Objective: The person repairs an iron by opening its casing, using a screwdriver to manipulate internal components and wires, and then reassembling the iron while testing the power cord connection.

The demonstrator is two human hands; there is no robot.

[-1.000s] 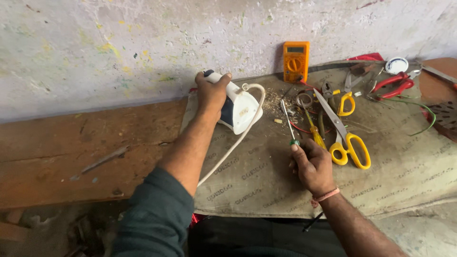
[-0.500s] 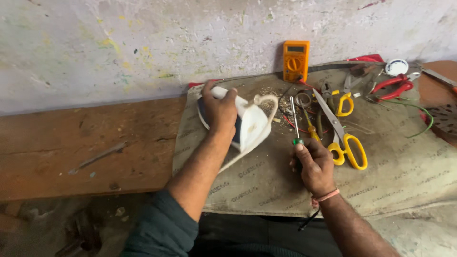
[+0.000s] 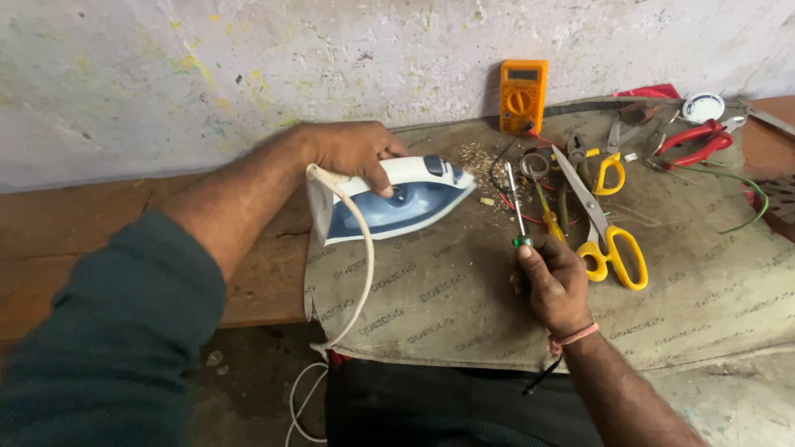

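- Left hand (image 3: 352,153) clamped over the handle of a white and blue clothes iron (image 3: 397,199), fingers wrapped down its near side.
- Iron lying on its side at the 9 o'clock edge of a grey-brown mat (image 3: 464,298), nose pointing toward 3 o'clock, blue body facing the camera.
- White cord (image 3: 358,248) leaving the iron's heel at 9 o'clock, curving down toward 6 o'clock over the mat's edge and looping below the bench.
- Right hand (image 3: 551,281) closed around the handle of a screwdriver (image 3: 515,207), green collar just above the fist, metal shaft pointing toward 12 o'clock.
- Screwdriver tip near the iron's nose, at its 3 o'clock, not touching.
- Yellow-handled scissors (image 3: 604,240) just beside the right hand at its 2 o'clock, blades running toward 11 o'clock.
- Orange multimeter (image 3: 522,95) propped against the wall at 12 o'clock from the right hand.
- Smaller yellow-handled tool (image 3: 609,170) and red-handled pliers (image 3: 696,141) farther off toward 1 and 2 o'clock.
- Scatter of small debris (image 3: 480,157) on the mat between the iron's nose and the multimeter.
- Mat spread over a brown wooden bench (image 3: 99,232), wood bare toward 9 o'clock.
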